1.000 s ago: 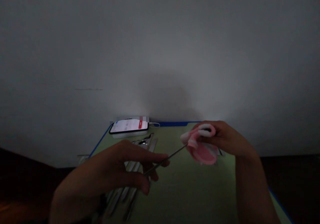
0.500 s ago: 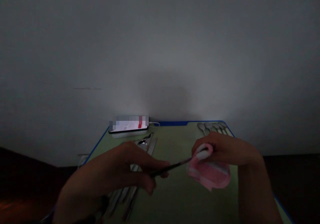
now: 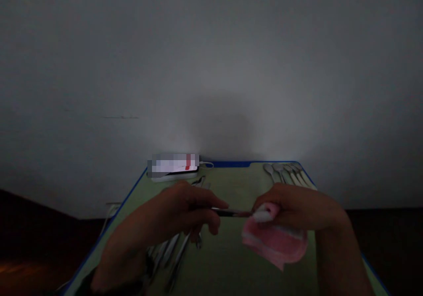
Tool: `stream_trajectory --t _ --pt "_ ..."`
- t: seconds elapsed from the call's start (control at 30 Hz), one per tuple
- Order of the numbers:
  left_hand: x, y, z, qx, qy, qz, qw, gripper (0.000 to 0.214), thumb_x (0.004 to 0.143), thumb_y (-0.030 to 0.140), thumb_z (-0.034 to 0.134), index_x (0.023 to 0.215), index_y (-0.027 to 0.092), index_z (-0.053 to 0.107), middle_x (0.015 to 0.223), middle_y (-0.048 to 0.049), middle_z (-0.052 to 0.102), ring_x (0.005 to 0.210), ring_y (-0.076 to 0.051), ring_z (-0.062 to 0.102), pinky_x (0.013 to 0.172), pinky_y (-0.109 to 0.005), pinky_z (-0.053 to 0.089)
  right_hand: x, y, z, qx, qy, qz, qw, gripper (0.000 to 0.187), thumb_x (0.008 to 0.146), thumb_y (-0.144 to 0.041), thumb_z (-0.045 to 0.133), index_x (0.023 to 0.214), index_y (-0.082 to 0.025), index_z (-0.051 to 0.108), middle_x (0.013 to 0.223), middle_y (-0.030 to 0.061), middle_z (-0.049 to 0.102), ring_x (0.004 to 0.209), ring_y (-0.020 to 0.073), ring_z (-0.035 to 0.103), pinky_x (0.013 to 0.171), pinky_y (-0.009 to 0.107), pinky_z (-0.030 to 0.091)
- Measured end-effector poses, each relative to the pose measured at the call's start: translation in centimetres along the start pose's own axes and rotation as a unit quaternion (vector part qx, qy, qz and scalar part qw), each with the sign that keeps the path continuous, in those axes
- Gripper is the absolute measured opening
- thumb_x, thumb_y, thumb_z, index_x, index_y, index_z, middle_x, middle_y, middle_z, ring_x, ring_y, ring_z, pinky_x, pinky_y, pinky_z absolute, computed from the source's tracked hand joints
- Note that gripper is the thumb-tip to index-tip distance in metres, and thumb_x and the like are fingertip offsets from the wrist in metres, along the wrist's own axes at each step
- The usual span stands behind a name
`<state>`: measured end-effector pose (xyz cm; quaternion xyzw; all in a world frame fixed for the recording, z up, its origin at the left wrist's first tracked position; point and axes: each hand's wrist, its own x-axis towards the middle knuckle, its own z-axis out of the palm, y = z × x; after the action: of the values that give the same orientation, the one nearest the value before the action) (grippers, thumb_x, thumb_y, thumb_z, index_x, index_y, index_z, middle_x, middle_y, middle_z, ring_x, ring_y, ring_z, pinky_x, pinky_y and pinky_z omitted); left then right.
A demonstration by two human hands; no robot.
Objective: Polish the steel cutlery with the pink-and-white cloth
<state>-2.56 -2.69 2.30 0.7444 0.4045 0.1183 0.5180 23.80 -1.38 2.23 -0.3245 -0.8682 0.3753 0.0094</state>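
Note:
In dim light my left hand point(image 3: 178, 212) is closed on the handle of a thin metal utensil point(image 3: 229, 212), held level and pointing right. My right hand point(image 3: 297, 207) is closed on a pink and white cloth point(image 3: 274, 243), pinching it round the utensil's far end. The cloth hangs below the hand. Both hands hover over a green table point(image 3: 231, 256) with a blue edge. Which kind of utensil it is stays hidden under the cloth.
Several metal utensils point(image 3: 172, 252) lie under my left hand. A row of spoons point(image 3: 287, 172) lies at the table's far right corner. A lit phone point(image 3: 173, 166) with a cable sits at the far left edge. A pale wall stands behind.
The utensil has turned from slanting up to level. My right hand with the cloth has come down and toward me, uncovering the spoons behind it. My left hand has shifted slightly right.

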Motion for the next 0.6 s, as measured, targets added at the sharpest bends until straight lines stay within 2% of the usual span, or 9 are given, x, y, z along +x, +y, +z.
stream_trajectory --t 0.13,0.3,0.47,0.6 --pt "1.3 -0.2 1.0 0.072 0.014 -0.007 0.997 0.024 0.085 0.036 0.048 0.083 0.017 0.063 0.062 0.0019 0.066 0.042 -0.006 0.053 0.041 -0.015 0.038 0.3 0.1 0.2 -0.028 0.02 0.007 0.999 0.017 0.081 -0.022 0.05 0.088 -0.017 0.064 0.074 0.0007 0.065 0.067 0.0104 0.056 0.061 0.021 0.036" --pt "2.3 -0.1 2.1 0.203 0.016 0.034 0.978 0.043 0.091 0.041 0.037 0.067 0.016 0.062 0.055 -0.0004 0.065 0.049 -0.009 0.057 0.05 -0.019 0.04 0.6 0.1 0.6 -0.05 0.034 0.039 0.997 0.015 0.08 -0.022 0.05 0.081 -0.017 0.064 0.071 0.0005 0.064 0.064 0.0105 0.053 0.059 0.021 0.035" --pt "2.8 0.5 3.0 0.27 0.0 0.027 0.963 0.041 0.092 0.035 0.033 0.067 0.016 0.06 0.054 0.0002 0.063 0.052 -0.011 0.057 0.053 -0.023 0.038 1.4 -0.1 1.1 -0.062 0.034 0.045 0.996 0.011 0.076 -0.018 0.051 0.073 -0.017 0.061 0.066 -0.0007 0.061 0.06 0.0095 0.05 0.056 0.021 0.032" --pt "2.8 -0.1 2.7 0.306 0.027 0.033 0.951 0.036 0.092 0.034 0.033 0.073 0.017 0.059 0.062 -0.0001 0.062 0.056 -0.012 0.055 0.053 -0.023 0.036 2.3 0.1 1.4 -0.054 0.046 0.047 0.996 0.01 0.077 -0.02 0.051 0.072 -0.017 0.059 0.064 -0.0016 0.058 0.059 0.009 0.049 0.053 0.02 0.03"
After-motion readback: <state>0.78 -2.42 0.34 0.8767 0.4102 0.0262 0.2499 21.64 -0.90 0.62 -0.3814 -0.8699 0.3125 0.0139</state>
